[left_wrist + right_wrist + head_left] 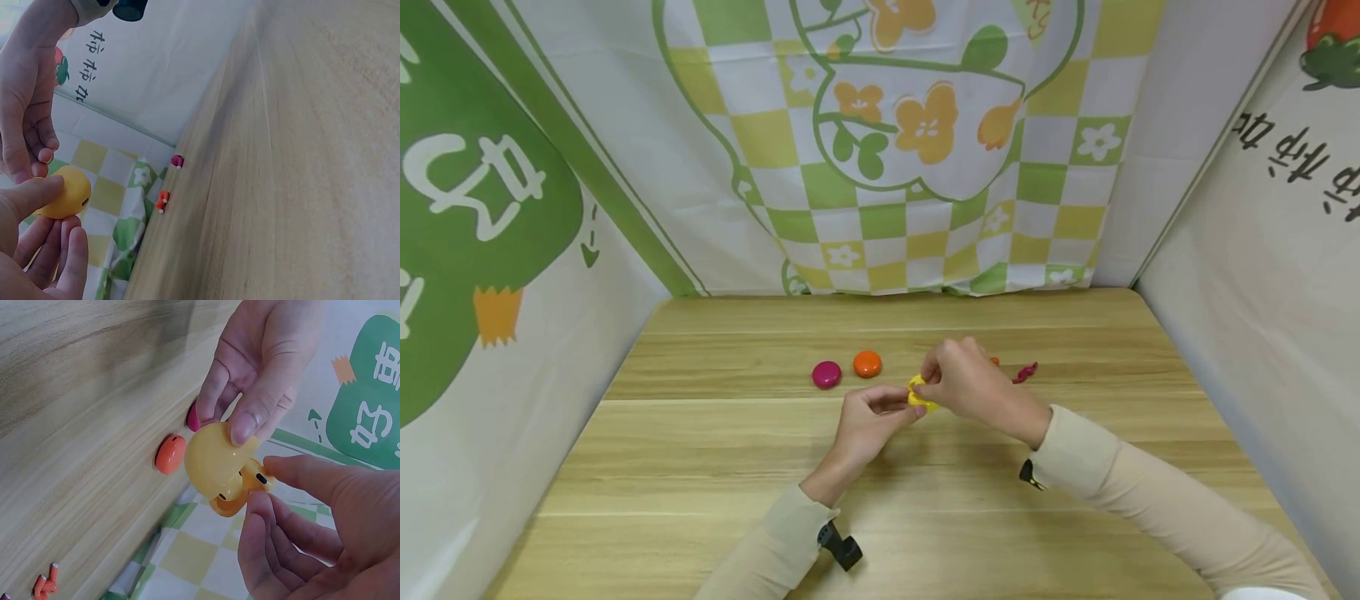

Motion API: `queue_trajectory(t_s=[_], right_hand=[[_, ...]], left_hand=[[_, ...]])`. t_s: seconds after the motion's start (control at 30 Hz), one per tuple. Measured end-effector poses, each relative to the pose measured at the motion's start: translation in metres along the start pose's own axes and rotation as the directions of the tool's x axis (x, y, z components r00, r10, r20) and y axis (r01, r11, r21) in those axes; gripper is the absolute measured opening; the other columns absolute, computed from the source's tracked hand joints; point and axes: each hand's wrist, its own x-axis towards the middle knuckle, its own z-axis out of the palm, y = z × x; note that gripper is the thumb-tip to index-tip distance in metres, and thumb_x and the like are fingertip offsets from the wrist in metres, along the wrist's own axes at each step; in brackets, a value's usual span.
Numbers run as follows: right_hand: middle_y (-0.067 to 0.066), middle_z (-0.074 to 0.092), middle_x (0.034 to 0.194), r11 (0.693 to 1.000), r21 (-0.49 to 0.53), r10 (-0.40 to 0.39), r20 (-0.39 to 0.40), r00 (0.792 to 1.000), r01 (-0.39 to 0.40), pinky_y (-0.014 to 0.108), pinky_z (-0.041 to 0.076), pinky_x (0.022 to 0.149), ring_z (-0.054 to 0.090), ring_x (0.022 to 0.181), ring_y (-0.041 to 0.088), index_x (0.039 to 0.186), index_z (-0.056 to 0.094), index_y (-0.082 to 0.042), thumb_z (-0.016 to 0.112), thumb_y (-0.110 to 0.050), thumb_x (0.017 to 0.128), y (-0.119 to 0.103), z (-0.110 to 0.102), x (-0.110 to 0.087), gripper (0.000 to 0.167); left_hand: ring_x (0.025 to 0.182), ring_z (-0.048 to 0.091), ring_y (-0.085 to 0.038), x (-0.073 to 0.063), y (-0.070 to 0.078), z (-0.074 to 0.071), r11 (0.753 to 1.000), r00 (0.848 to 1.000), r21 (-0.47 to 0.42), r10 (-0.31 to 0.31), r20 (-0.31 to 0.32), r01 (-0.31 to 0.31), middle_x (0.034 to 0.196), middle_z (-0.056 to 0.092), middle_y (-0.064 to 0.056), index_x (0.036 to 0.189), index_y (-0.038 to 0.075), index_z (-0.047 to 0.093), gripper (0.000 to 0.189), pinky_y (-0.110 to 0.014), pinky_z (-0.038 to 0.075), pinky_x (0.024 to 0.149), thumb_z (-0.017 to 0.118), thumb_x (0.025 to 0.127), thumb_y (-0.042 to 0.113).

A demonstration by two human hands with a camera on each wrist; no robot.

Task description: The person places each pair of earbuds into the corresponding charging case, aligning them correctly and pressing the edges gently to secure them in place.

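My left hand (867,427) holds a round yellow earbud case (209,459) between thumb and fingers, above the table. The case's lid stands open in the right wrist view. My right hand (973,382) pinches a yellow earbud (255,472) with thumb and index finger at the case's opening. Whether that earbud touches its slot cannot be told. In the head view, a magenta case (827,374) and an orange case (867,363) lie closed on the table, left of and beyond the hands.
Orange earbuds (162,201) and magenta earbuds (1026,372) lie loose on the wooden table (715,475), right of the yellow case. The right hand partly covers the orange ones in the head view. Printed fabric walls (760,142) stand at the back and both sides.
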Motion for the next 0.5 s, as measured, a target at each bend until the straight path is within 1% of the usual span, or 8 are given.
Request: queue_trajectory(t_s=[0.13, 0.27, 0.4, 0.5], right_hand=[[0.001, 0.076, 0.076, 1.0, 0.0, -0.006, 0.0, 1.0, 0.006, 0.021, 0.053, 0.054, 0.061, 0.057, 0.006, 0.081, 0.08, -0.007, 0.086, -0.014, 0.089, 0.0, 0.0, 0.001, 0.012], [0.001, 0.077, 0.077, 1.0, 0.007, -0.02, -0.007, 1.0, 0.02, 0.02, 0.055, 0.056, 0.063, 0.06, 0.005, 0.083, 0.081, -0.007, 0.085, -0.016, 0.09, 0.003, -0.003, 0.002, 0.012], [0.002, 0.079, 0.079, 0.999, 0.043, -0.029, -0.002, 1.0, 0.029, 0.021, 0.058, 0.059, 0.067, 0.064, 0.005, 0.086, 0.082, -0.007, 0.083, -0.018, 0.093, 0.011, -0.014, 0.005, 0.013], [0.002, 0.081, 0.084, 0.995, 0.097, -0.037, 0.03, 0.999, 0.034, 0.023, 0.059, 0.062, 0.07, 0.068, 0.008, 0.091, 0.083, -0.008, 0.08, -0.019, 0.096, 0.02, -0.02, 0.008, 0.013]], left_hand=[[0.098, 0.075, -0.017, 0.0, 0.001, 0.0, 1.0, 1.0, -0.005, 0.011, 0.005, -0.011, 0.117, 0.078, -0.014, 0.114, 0.003, 0.079, 0.03, -0.023, 0.064, 0.086, 0.088, 0.086, 0.011], [0.099, 0.076, -0.019, -0.001, 0.001, -0.001, 1.0, 1.0, -0.002, 0.023, 0.008, -0.023, 0.115, 0.078, -0.016, 0.114, 0.002, 0.079, 0.03, -0.024, 0.064, 0.087, 0.088, 0.087, 0.01], [0.099, 0.077, -0.019, -0.002, 0.001, -0.003, 1.0, 1.0, 0.012, 0.02, 0.013, -0.02, 0.114, 0.079, -0.016, 0.116, 0.002, 0.078, 0.031, -0.025, 0.064, 0.087, 0.088, 0.087, 0.012], [0.1, 0.077, -0.018, -0.004, 0.002, -0.005, 1.0, 1.0, 0.015, 0.016, 0.019, -0.016, 0.115, 0.078, -0.015, 0.117, 0.003, 0.078, 0.033, -0.024, 0.064, 0.087, 0.088, 0.088, 0.015]])
